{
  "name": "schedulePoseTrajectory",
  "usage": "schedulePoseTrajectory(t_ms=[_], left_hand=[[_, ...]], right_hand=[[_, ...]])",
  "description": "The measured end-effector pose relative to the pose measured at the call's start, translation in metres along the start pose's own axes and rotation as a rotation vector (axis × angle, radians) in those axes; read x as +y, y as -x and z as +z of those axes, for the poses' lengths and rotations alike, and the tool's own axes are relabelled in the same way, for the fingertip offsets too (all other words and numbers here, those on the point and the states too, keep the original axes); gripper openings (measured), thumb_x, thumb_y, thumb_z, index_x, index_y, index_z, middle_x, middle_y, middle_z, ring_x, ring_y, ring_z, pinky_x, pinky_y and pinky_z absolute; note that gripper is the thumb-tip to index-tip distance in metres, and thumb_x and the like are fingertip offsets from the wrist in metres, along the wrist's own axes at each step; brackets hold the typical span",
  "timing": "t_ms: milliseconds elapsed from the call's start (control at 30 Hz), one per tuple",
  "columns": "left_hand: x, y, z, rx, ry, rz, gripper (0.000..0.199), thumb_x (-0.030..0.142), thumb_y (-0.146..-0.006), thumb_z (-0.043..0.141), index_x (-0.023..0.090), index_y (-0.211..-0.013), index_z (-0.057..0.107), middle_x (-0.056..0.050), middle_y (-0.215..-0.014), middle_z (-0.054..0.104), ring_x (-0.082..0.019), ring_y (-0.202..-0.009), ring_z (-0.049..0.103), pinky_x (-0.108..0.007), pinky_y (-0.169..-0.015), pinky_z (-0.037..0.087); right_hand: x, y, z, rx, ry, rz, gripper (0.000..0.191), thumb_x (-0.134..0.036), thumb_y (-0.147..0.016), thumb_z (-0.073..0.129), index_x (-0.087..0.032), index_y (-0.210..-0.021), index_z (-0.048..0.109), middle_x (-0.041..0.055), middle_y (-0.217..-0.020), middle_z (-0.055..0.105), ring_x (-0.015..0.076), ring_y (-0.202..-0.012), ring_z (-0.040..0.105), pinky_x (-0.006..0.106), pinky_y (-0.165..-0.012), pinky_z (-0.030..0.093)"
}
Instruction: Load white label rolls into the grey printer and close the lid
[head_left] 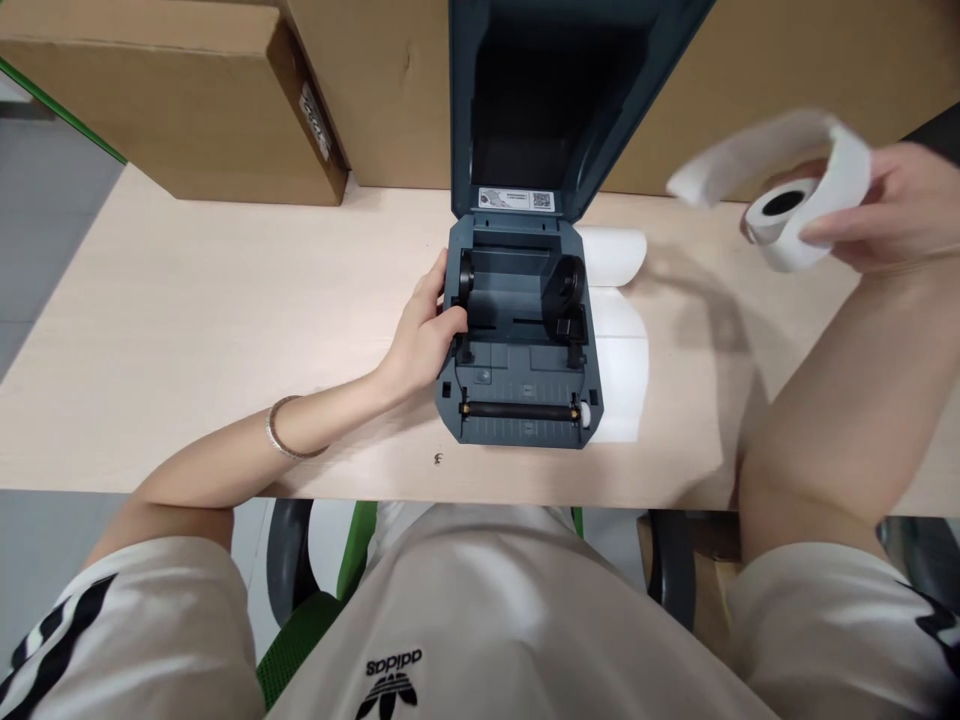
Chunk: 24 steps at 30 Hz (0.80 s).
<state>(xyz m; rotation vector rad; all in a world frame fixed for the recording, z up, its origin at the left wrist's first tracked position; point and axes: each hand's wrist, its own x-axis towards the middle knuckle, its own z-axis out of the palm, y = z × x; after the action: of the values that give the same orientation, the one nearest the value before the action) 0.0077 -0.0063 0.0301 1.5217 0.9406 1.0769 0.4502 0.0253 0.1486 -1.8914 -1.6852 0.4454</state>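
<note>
While the left hand (pixel 417 338) clasps the printer (pixel 510 300), its long axis square to the tabletop's front edge (pixel 480 482), the right hand (pixel 896 215) grips the paper roll (pixel 808 228), raised well rightward.

A pale wooden table (pixel 187 330) is the landmark; at its far left stands a brown cardboard box (pixel 142 110) with a printed label (pixel 314 120) on its right side; along its back edge rises a wider cardboard surface (pixel 397 80); past its left end show a thin green strip (pixel 64 112) and grey floor (pixel 45 250); close to its front edge lies a small dark squiggle (pixel 438 459); before that edge sits a green chair (pixel 300 640) with black armrests (pixel 289 550).
</note>
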Motion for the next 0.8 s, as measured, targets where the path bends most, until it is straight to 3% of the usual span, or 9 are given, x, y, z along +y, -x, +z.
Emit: schedulePoseTrajectory(t_ms=[67,100,200,267,333,433,533,600,800], left_hand=[[-0.002,0.0,-0.001,-0.008,0.005,0.009,0.093,0.024,-0.075,0.069,0.031,-0.167,0.072,0.0,-0.173,0.079,-0.041,-0.167,0.064,-0.052,-0.143,0.057],[-0.005,0.0,-0.003,-0.008,0.009,0.004,0.094,0.024,-0.076,0.07,0.032,-0.169,0.07,0.0,-0.174,0.078,-0.041,-0.168,0.063,-0.053,-0.145,0.055],[-0.013,0.002,-0.006,0.008,0.016,-0.027,0.096,0.024,-0.081,0.073,0.033,-0.176,0.064,-0.002,-0.183,0.07,-0.043,-0.176,0.057,-0.057,-0.152,0.047],[-0.017,0.002,-0.007,0.015,0.011,-0.046,0.097,0.024,-0.083,0.074,0.031,-0.179,0.061,-0.005,-0.187,0.066,-0.044,-0.179,0.053,-0.061,-0.154,0.042],[-0.018,0.003,-0.007,0.019,0.008,-0.06,0.097,0.023,-0.084,0.075,0.03,-0.18,0.06,-0.007,-0.187,0.066,-0.045,-0.179,0.053,-0.063,-0.154,0.041],[-0.019,0.002,-0.007,0.022,0.014,-0.047,0.097,0.024,-0.084,0.077,0.032,-0.179,0.06,-0.006,-0.19,0.063,-0.045,-0.182,0.05,-0.063,-0.156,0.038],[-0.02,0.0,-0.006,-0.004,0.017,-0.024,0.094,0.024,-0.086,0.077,0.033,-0.178,0.061,-0.005,-0.188,0.065,-0.046,-0.183,0.049,-0.062,-0.157,0.036],[-0.02,-0.001,-0.005,-0.015,0.02,-0.011,0.09,0.025,-0.087,0.078,0.033,-0.176,0.062,-0.005,-0.183,0.069,-0.046,-0.183,0.049,-0.061,-0.157,0.034],[-0.011,0.0,0.0,-0.011,0.028,0.018,0.077,0.028,-0.088,0.078,0.032,-0.165,0.07,-0.003,-0.18,0.072,-0.045,-0.18,0.052,-0.059,-0.155,0.039]], right_hand=[[-0.027,0.013,0.012,-0.01,-0.203,-0.15,0.086,-0.102,-0.046,0.102,-0.024,-0.071,0.073,0.0152,-0.091,0.085,0.0325,-0.09,0.084,0.056,-0.081,0.06],[-0.043,0.02,0.023,0.002,-0.235,-0.269,0.087,-0.104,-0.046,0.101,-0.025,-0.075,0.076,0.0148,-0.095,0.087,0.0355,-0.095,0.085,0.057,-0.084,0.061],[-0.086,0.042,0.07,-0.071,-0.145,-0.51,0.075,-0.097,-0.072,0.09,-0.028,-0.099,0.084,0.0068,-0.114,0.09,0.0386,-0.11,0.086,0.064,-0.098,0.07],[-0.104,0.051,0.101,-0.074,-0.061,-0.586,0.063,-0.084,-0.082,0.088,-0.027,-0.108,0.084,0.0076,-0.124,0.089,0.0422,-0.125,0.083,0.075,-0.121,0.062],[-0.11,0.055,0.126,-0.113,0.079,-0.644,0.048,-0.07,-0.091,0.089,-0.026,-0.108,0.083,0.012,-0.129,0.087,0.0452,-0.136,0.077,0.078,-0.132,0.053],[-0.105,0.053,0.146,-0.205,0.249,-0.722,0.036,-0.059,-0.098,0.087,-0.024,-0.1,0.079,0.013,-0.111,0.084,0.0439,-0.129,0.076,0.077,-0.131,0.052],[-0.095,0.048,0.151,-0.272,0.249,-0.758,0.04,-0.058,-0.101,0.085,-0.024,-0.083,0.072,0.0094,-0.087,0.074,0.0409,-0.115,0.076,0.076,-0.129,0.052],[-0.092,0.048,0.148,-0.303,0.201,-0.771,0.042,-0.055,-0.107,0.079,-0.024,-0.08,0.074,0.0087,-0.083,0.074,0.0389,-0.112,0.077,0.073,-0.127,0.052],[-0.103,0.072,0.113,-0.484,-0.058,-0.849,0.033,-0.049,-0.118,0.067,-0.032,-0.113,0.095,0.0017,-0.103,0.091,0.0284,-0.097,0.082,0.054,-0.109,0.064]])
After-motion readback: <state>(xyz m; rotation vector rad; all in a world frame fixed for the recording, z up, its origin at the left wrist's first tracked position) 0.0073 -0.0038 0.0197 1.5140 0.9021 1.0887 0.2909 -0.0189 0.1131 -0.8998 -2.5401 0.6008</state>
